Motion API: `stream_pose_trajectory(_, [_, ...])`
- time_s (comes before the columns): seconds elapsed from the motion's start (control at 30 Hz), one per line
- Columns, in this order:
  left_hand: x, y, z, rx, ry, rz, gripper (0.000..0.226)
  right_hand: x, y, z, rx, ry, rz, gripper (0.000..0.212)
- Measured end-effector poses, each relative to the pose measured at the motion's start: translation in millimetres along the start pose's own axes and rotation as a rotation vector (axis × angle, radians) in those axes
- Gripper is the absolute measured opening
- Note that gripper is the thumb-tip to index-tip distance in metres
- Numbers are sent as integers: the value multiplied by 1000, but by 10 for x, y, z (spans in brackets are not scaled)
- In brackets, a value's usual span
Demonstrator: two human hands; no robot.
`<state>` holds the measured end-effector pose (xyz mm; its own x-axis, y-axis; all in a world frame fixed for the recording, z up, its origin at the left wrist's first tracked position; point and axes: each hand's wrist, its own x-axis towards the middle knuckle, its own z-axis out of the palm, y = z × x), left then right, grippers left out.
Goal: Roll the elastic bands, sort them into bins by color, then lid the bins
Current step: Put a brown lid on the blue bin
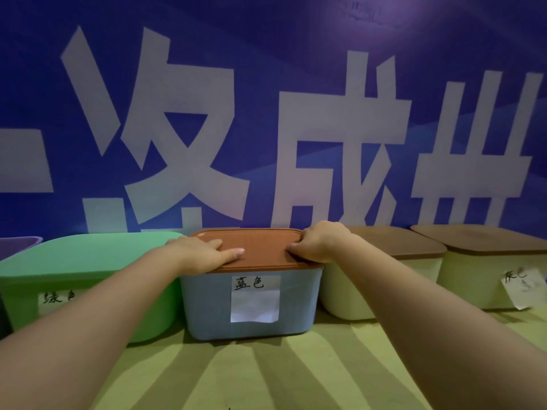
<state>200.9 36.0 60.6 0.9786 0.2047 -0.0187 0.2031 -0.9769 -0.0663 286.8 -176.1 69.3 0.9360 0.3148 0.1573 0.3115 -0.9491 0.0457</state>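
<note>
The blue bin (207, 309) stands in the lower middle of the frame on the yellow-green surface (266, 374), with the brown lid (260, 241) on top. The left hand (201, 255) lies flat on the lid's left part, its fingers (233, 252) straight. The right hand (319, 242) is on the lid's right edge with bent fingers; whether they grip the rim I cannot tell. A green bin (88, 261) without a lid stands just beside, at lower left.

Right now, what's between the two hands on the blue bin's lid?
Only bare brown lid: nothing lies between the left hand and right hand, as the head view shows.
</note>
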Motion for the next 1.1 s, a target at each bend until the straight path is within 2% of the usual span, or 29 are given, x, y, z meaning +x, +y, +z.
stream_pose_trajectory(0.13, [-106, 17, -4, -2, 19, 34, 84, -76, -90, 37, -68, 225, 58, 37])
stream_pose_trajectory(0.2, [-99, -2, -3, -1, 48, 34, 87, -79, -116, 69, -20, 247, 94, 34])
stream_pose_trajectory(0.27, [-80, -22, -8, -20, 95, 12, 80, -45, -118, 87, -22, 202, 73, 36])
stream_pose_trajectory(0.37, [-43, -19, -6, -43, 169, -45, 72, 50, -109, 150, 85, 94, 30, 54])
stream_pose_trajectory(0.5, [30, 21, 27, -28, 157, -113, 81, 151, -84, 176, 85, -49, -6, 55])
stream_pose_trajectory(0.67, [122, 42, 6, -28, 120, -167, 83, 159, -84, 147, 58, -51, -17, 54])
stream_pose_trajectory(0.87, [166, 60, 10, 33, 125, -143, 84, 154, -62, 126, 85, -46, -1, 58])
stream_pose_trajectory(1.1, [160, 38, 13, -9, 159, -92, 76, 130, -55, 128, 134, -48, 20, 57])
